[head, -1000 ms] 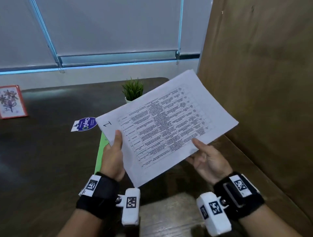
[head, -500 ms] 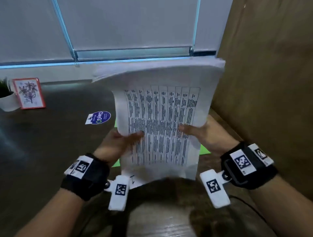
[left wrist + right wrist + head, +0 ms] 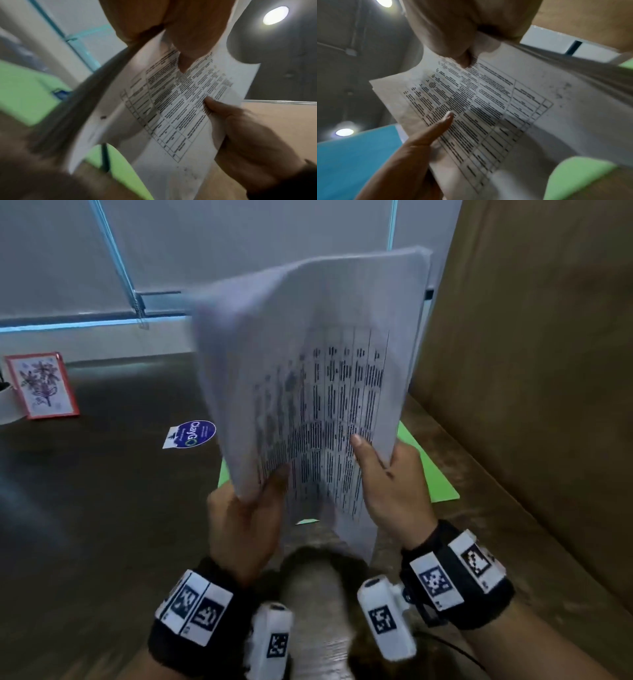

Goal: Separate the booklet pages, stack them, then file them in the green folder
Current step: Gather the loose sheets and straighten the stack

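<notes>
Dark wood tabletop (image 3: 102, 508) fills the head view below a pale wall and a blue-trimmed window, with a brown partition (image 3: 531, 371) to the right of my booklet (image 3: 308, 371); I hold the booklet upright above the table, its printed table of text facing me and blurred; my left hand (image 3: 243, 525) pinches its lower left corner, thumb on the front; my right hand (image 3: 394, 491) grips its lower right edge, thumb laid over the print; the green folder (image 3: 435, 477) lies flat on the table behind and beneath the booklet; left of the booklet sit a blue round sticker (image 3: 193, 433) and, further off, a red-framed flower picture (image 3: 41, 385).

From the left wrist, my left thumb and fingers close on the booklet's near edge at the top of the frame; my right hand (image 3: 243, 142) clasps the opposite side; green folder shows below the sheets.

From the right wrist, my right hand clamps the page edge at the top; my left thumb (image 3: 436, 128) lies along the print; a ceiling light (image 3: 344, 132) glows left of the booklet.
</notes>
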Demonstrator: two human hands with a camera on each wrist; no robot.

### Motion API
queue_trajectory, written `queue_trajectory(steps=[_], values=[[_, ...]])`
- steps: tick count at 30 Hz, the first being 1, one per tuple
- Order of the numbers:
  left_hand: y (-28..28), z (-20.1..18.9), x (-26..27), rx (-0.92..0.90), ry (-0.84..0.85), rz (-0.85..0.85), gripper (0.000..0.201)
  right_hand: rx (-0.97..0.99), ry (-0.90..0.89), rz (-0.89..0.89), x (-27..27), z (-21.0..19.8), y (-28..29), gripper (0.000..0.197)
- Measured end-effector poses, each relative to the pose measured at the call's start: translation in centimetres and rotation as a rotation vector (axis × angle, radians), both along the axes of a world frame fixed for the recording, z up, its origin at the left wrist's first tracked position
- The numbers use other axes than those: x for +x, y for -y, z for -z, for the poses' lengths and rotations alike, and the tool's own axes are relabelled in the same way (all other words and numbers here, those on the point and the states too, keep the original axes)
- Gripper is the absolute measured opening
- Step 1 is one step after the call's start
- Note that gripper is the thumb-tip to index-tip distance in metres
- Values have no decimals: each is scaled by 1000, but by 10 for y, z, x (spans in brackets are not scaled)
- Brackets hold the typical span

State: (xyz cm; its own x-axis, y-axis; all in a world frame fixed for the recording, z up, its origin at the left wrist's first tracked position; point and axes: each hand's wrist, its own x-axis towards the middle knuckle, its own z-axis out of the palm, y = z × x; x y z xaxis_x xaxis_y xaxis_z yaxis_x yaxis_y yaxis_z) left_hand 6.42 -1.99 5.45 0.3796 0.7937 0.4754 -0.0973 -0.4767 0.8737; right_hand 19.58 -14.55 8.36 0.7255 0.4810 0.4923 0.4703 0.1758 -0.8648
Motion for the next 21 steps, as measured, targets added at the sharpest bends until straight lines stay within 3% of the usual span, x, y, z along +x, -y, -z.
queue_trajectory(steps=[1, 3, 5, 7, 10, 12, 15, 17, 21], values=[[0, 9, 0, -79, -40, 38, 11, -34, -18, -30, 0, 12, 3, 16], [-1, 33, -4, -260, -131, 115, 15, -169, -71, -69, -1, 43, 7, 13], [-3, 50, -7, -348, -102, 136, 13, -319, -133, -84, 1, 74, 10, 33], [-4, 47, -6, -351, -96, 123, 28, -368, -112, -94, 5, 86, 10, 50], [-5, 35, -7, -411, -145, 39, 21, -288, -62, -122, 6, 74, 7, 35], [-7, 37, -5, -333, -40, 22, 10, -232, -79, -170, 8, 71, 7, 24], [-12, 55, -7, -237, -148, 17, 13, -370, -134, -181, 11, 91, 10, 16], [-20, 59, -8, -260, -175, 51, 14, -481, -186, -186, 13, 109, 12, 19], [-41, 49, -8, -395, -108, 138, 12, -417, -246, -167, 18, 102, 4, 37]])
